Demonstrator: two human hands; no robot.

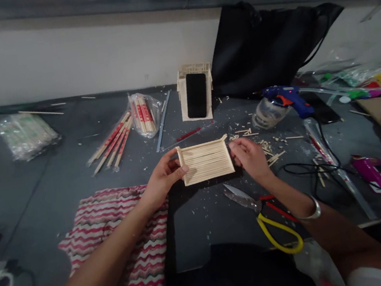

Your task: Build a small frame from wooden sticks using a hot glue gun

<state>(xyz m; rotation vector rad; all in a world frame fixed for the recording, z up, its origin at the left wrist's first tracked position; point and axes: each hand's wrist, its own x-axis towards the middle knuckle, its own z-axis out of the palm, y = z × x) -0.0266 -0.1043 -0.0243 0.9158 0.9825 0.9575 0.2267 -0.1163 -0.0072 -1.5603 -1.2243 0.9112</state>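
A small flat panel of pale wooden sticks [206, 160] is held between both hands just above the dark table [39, 184]. My left hand [163, 178] grips its left edge, thumb on top. My right hand [250, 158] pinches its right edge; a silver bangle sits on that wrist. Below the panel lie scissors with a yellow handle [266, 220], blades pointing up-left. Wood scraps [270, 150] are scattered to the right of the panel.
A stick-built holder with a black phone [196, 94] stands behind. Wrapped chopsticks [113, 142] and a bag of them [143, 114] lie left. A blue glue gun [287, 99], black cables [309, 170] and a black bag [269, 45] are right. Striped cloth [126, 238] lies lower left.
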